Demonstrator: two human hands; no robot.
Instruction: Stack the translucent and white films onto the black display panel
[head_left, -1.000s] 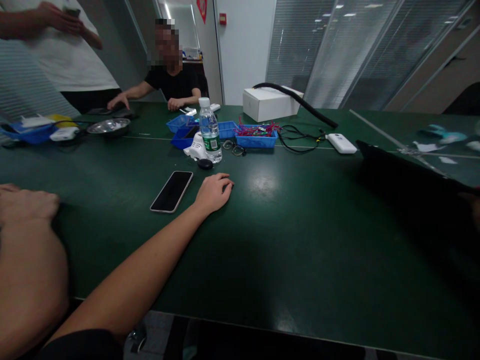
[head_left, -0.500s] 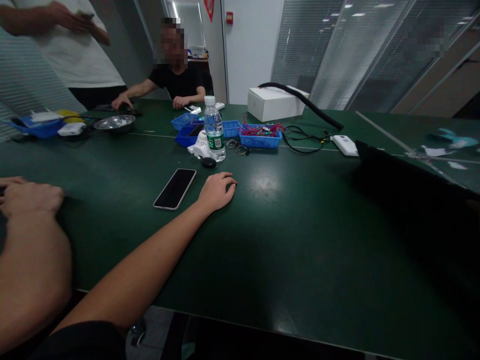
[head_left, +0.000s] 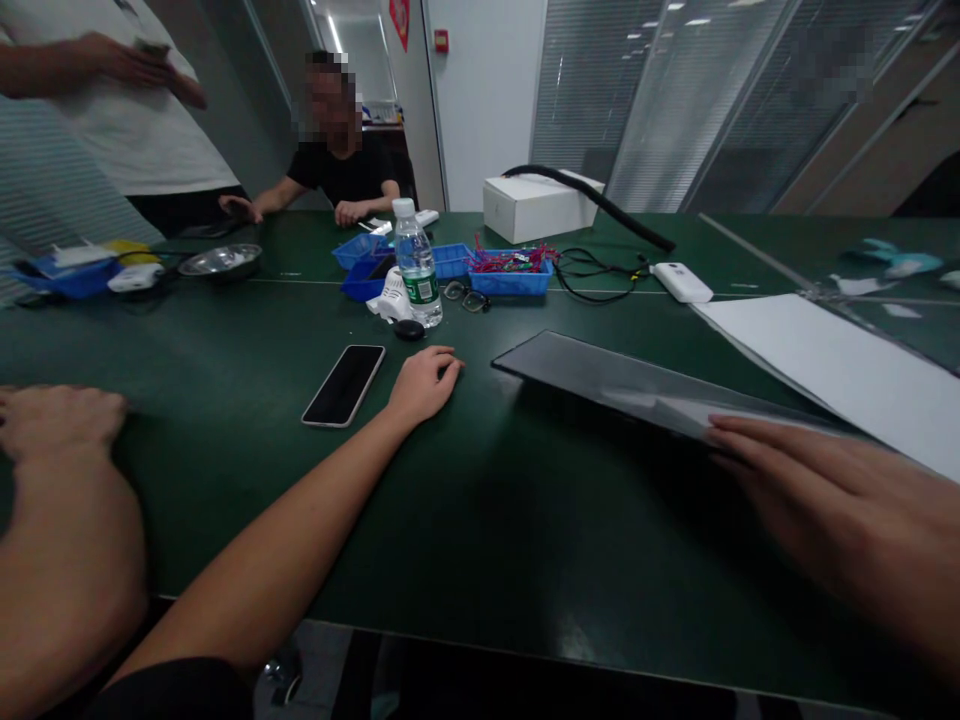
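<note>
Dark panel [head_left: 600, 375], right hand [head_left: 832, 500] flat on its near end, grip spread wide, left hand [head_left: 424, 385] empty, half-curled beside phone [head_left: 344, 384]

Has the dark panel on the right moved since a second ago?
Yes. The dark panel has swung left: its corner, earlier right of the white device, now lies in front of the blue tray, uncovering a white sheet.

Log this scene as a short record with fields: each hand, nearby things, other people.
left: left hand palm down on the dark green table, holding nothing, beside a black smartphone
right: right hand, blurred, fingers laid on a flat dark glossy panel; grip unclear
nearby: clear plastic water bottle, white flat sheet
others: seated person in black shirt; standing person in white shirt; a third hand at the left edge
</note>
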